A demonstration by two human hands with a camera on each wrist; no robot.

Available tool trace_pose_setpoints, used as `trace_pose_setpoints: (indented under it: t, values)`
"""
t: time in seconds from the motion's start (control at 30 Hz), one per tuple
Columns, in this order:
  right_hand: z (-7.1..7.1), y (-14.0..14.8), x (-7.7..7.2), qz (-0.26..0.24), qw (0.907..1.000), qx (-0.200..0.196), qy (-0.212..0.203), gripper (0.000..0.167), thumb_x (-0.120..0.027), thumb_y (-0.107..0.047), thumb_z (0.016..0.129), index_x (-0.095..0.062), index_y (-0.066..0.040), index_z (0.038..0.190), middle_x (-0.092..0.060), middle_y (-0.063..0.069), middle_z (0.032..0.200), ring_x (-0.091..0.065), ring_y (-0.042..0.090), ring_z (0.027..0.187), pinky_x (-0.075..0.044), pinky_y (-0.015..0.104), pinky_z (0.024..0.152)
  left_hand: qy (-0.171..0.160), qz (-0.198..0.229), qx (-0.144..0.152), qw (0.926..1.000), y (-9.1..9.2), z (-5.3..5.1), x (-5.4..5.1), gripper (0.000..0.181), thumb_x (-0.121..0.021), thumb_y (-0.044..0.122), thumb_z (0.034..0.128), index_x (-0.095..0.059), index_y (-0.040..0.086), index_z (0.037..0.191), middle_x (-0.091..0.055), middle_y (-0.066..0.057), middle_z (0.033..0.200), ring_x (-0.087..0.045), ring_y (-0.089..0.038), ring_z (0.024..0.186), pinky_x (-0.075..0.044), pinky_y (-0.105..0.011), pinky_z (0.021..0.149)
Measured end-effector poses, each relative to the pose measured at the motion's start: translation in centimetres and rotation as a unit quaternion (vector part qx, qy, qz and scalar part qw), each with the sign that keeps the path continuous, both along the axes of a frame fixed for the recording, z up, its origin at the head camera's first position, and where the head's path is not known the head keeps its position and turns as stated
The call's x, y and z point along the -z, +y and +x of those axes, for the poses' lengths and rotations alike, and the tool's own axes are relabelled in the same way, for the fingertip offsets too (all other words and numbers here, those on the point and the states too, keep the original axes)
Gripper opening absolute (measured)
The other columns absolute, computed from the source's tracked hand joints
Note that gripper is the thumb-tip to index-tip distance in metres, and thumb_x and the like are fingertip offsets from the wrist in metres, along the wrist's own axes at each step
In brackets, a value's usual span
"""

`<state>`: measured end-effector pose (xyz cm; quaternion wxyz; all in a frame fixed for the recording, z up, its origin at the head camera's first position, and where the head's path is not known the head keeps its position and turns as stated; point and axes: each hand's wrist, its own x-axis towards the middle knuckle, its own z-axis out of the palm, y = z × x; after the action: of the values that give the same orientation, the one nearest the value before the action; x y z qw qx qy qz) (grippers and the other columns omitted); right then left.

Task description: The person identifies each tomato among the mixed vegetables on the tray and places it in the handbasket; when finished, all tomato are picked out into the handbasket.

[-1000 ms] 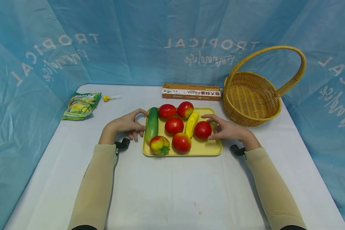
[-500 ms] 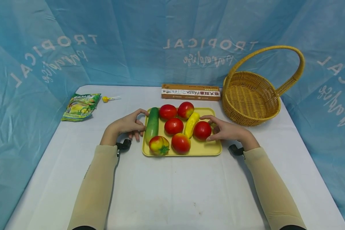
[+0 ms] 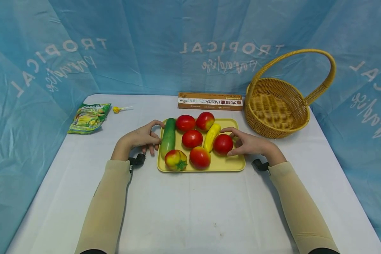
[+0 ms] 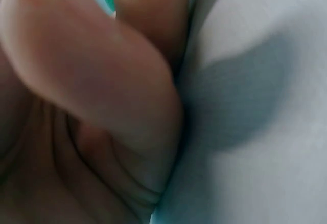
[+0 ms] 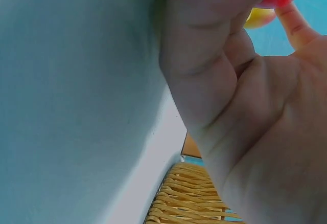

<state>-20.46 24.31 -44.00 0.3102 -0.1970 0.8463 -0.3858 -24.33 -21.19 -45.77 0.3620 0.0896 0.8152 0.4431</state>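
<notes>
On a yellow tray (image 3: 231, 165) lie toy vegetables and fruit. At the tray's left rim my left hand (image 3: 138, 137) touches beside a green cucumber (image 3: 168, 137), with index fingertip and thumb on its left side. Blurred curled fingers fill most of the left wrist view. Index finger and thumb of my right hand (image 3: 249, 143) reach round a red tomato (image 3: 223, 144) at the tray's right. In the right wrist view, the thumb (image 5: 294, 24) meets a red surface. Between the hands lie a yellow banana (image 3: 212, 137), a red-and-yellow pepper (image 3: 176, 161) and several red round pieces (image 3: 192, 139).
Behind the right hand stands a wicker basket (image 3: 257, 123) with a tall handle. A pasta box (image 3: 210, 101) lies behind the tray. At the back left are a green packet (image 3: 89, 118) and a yellow lollipop (image 3: 116, 109). A blue curtain (image 3: 146, 53) encloses the table.
Compared with a second ago, the whole view has shifted slightly. Both hands keep nearly the same positions at the tray, and the pieces on it lie as before.
</notes>
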Motion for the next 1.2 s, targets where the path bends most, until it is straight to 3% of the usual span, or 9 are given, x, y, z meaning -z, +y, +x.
trace_pose_setpoints:
  t: [0.8,0.93,1.2]
  values:
    - [-0.1,0.3,0.3,-0.002,0.9996,0.018,0.019,0.075,-0.084,-0.038,0.091,-0.041,-0.038,0.152,-0.052,0.016,0.140,-0.064,0.031,0.111,-0.053,0.042,0.100,-0.012,0.005,-0.006,0.9999,-0.1,-0.2,0.0,0.065,-0.064,0.018,0.0986,-0.028,0.029,0.152,-0.074,-0.011,0.085,-0.074,-0.026,0.062,-0.048,-0.024,0.049]
    - [-0.2,0.7,-0.3,-0.029,0.9988,0.035,0.018,0.074,-0.085,-0.034,0.090,-0.044,-0.039,0.150,-0.053,0.014,0.140,-0.068,0.032,0.103,-0.054,0.042,0.098,-0.015,0.010,-0.009,0.9998,0.0,-0.1,0.0,0.066,-0.064,0.017,0.0983,-0.028,0.028,0.152,-0.074,-0.012,0.085,-0.074,-0.026,0.062,-0.048,-0.024,0.049]
    - [0.3,1.9,-2.7,-0.113,0.9898,0.081,0.029,0.077,-0.085,-0.020,0.091,-0.044,-0.026,0.156,-0.054,0.014,0.143,-0.069,0.045,0.079,-0.061,0.034,0.082,-0.012,0.000,-0.009,0.9999,0.0,-0.2,-0.1,0.066,-0.065,0.019,0.0986,-0.028,0.030,0.152,-0.073,-0.011,0.085,-0.073,-0.024,0.061,-0.052,-0.025,0.051]
